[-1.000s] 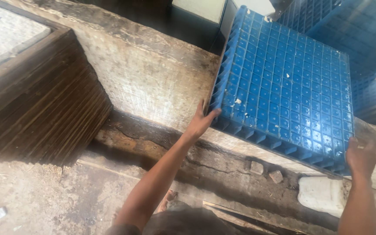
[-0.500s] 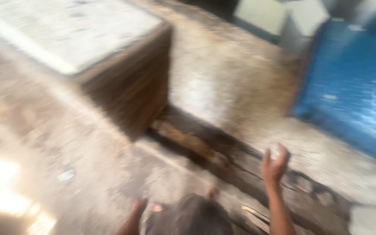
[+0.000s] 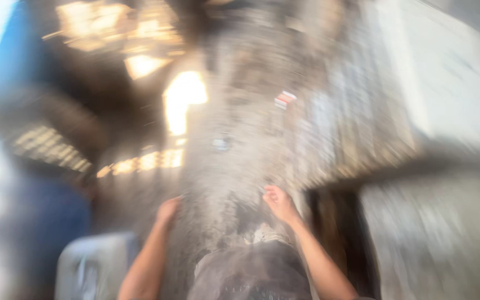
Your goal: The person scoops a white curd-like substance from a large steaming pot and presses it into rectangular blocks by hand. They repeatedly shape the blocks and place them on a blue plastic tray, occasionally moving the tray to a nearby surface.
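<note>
The view is heavily blurred. Both hands hang free over a dusty grey concrete floor [image 3: 234, 111] and hold nothing: the left hand [image 3: 168, 212] looks loosely curled, the right hand [image 3: 280, 203] partly open with fingers bent, though the blur hides detail. A small red-and-white scrap of packaging [image 3: 284, 99] lies on the floor well ahead of the right hand. A stacked block with a pale top [image 3: 445, 94] stands to the right.

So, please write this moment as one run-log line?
left hand: empty, loosely curled | right hand: empty | below: dusty concrete floor | view: blurred
</note>
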Action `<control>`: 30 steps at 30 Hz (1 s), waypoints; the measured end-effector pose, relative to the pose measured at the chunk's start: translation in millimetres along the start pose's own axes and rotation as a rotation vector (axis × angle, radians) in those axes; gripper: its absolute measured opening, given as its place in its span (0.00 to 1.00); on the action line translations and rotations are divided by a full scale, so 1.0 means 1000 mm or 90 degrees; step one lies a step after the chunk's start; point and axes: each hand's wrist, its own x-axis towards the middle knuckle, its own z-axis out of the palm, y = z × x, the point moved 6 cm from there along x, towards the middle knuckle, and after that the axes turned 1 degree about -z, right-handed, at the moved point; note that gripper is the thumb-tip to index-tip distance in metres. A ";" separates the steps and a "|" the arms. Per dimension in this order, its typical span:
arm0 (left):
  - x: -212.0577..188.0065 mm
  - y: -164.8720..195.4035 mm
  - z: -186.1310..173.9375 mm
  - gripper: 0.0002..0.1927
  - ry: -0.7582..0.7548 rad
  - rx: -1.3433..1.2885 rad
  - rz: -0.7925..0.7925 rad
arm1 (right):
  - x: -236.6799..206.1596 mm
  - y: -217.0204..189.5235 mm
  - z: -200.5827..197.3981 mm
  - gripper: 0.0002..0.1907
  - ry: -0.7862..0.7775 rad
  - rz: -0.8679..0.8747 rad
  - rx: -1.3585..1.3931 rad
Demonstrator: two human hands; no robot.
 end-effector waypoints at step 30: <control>0.411 0.182 -0.588 0.21 0.478 -0.492 0.010 | 0.675 -0.654 0.705 0.28 -0.542 -0.464 -0.075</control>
